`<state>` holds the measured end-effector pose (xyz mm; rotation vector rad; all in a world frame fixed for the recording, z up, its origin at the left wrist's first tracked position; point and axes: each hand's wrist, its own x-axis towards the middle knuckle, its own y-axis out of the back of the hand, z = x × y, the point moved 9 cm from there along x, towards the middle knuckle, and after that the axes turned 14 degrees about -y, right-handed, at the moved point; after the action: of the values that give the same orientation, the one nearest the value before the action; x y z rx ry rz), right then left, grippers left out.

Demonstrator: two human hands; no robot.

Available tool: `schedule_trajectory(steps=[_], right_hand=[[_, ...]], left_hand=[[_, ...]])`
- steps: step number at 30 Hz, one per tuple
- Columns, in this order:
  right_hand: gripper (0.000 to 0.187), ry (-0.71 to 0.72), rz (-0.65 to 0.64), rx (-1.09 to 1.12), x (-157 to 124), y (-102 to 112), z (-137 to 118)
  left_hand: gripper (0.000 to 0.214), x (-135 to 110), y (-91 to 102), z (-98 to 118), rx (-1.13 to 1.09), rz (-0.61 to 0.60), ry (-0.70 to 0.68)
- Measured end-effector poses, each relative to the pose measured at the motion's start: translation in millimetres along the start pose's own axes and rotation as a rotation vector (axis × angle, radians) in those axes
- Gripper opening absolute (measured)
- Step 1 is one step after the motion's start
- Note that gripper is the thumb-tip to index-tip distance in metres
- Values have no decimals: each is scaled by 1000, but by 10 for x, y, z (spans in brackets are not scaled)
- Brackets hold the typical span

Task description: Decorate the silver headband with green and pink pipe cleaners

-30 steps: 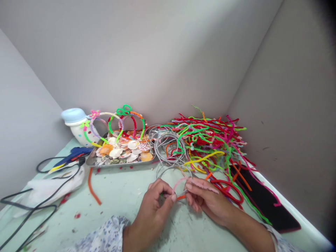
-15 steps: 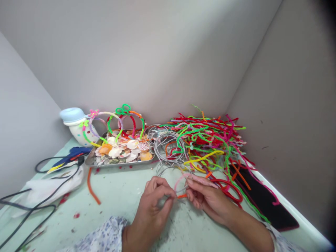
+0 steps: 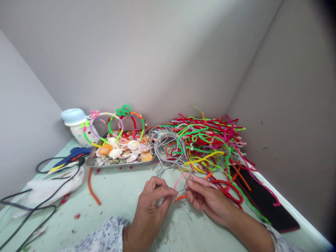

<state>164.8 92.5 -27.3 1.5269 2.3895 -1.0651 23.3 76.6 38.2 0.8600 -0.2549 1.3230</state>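
Over the middle of the table my left hand [image 3: 154, 199] is closed, thumb and forefinger pinched at the grey wire [image 3: 182, 190]. That wire spans the small gap to my right hand [image 3: 207, 197], which is also closed. Between its thumb and fingers, my right hand grips a fuzzy pink pipe cleaner [image 3: 179, 181] and the wire with it. Part of the pink piece curves left of the fingers, and more lies above the hand. Just below the gap, an orange pipe cleaner [image 3: 180, 198] shows; its far end is hidden by my right hand.
Behind my hands lies a coil of grey wire [image 3: 156, 148]. A heap of coloured pipe cleaners [image 3: 207, 129] fills the back right, beside a black mat [image 3: 273, 206]. At left are a metal tray [image 3: 118, 165] of shells, wrapped headbands [image 3: 121, 122], a white bottle [image 3: 81, 131] and black cable [image 3: 39, 206].
My left fingertips have shifted slightly, now pinching near the wire close to my right hand. More of the orange piece shows below. My right hand has hardly moved.
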Motion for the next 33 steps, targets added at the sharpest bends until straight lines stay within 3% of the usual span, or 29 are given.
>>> schedule_trajectory(steps=[33], right_hand=[[31, 14, -2, -9, -10, -25, -40]], left_hand=[[19, 18, 10, 37, 19, -4, -28]])
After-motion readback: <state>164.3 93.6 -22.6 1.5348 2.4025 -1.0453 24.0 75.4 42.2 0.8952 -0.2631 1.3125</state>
